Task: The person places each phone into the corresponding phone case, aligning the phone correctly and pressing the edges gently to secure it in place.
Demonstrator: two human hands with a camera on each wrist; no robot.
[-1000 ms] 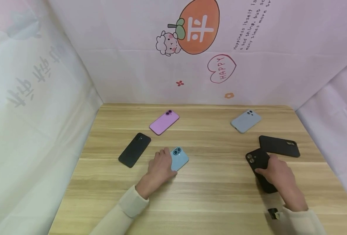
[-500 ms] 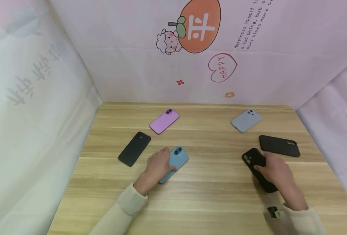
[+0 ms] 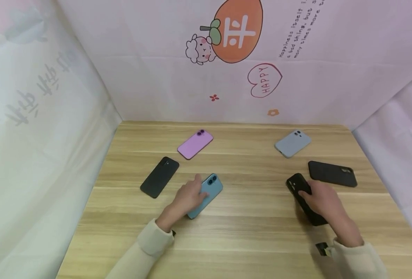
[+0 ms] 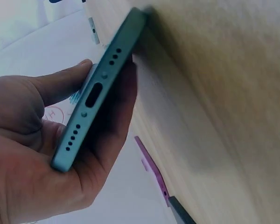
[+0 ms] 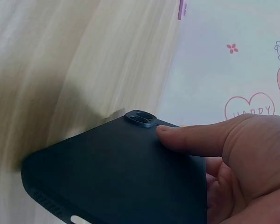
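My left hand (image 3: 188, 197) grips a light blue smartphone (image 3: 211, 190) by its long edges, camera end pointing away. In the left wrist view the phone's bottom edge (image 4: 126, 37), with charging port and speaker holes, is raised off the wood. My right hand (image 3: 326, 199) holds a black phone case (image 3: 305, 205), thumb on its back and fingers under it. Seen from the right wrist, the case (image 5: 102, 172) is tilted above the table, its camera cutout near the thumb. The fingers beneath are mostly hidden.
On the wooden table (image 3: 247, 232) lie a black phone (image 3: 159, 177) and a purple phone (image 3: 195, 144) at left. At right are a pale grey-blue phone case (image 3: 292, 143) and another black case (image 3: 332, 173). White printed cloth (image 3: 157, 85) walls the back and sides.
My left hand has lifted the blue phone slightly and shifted its grip along the edges. The right hand has raised and tilted the black case, moving it slightly left.
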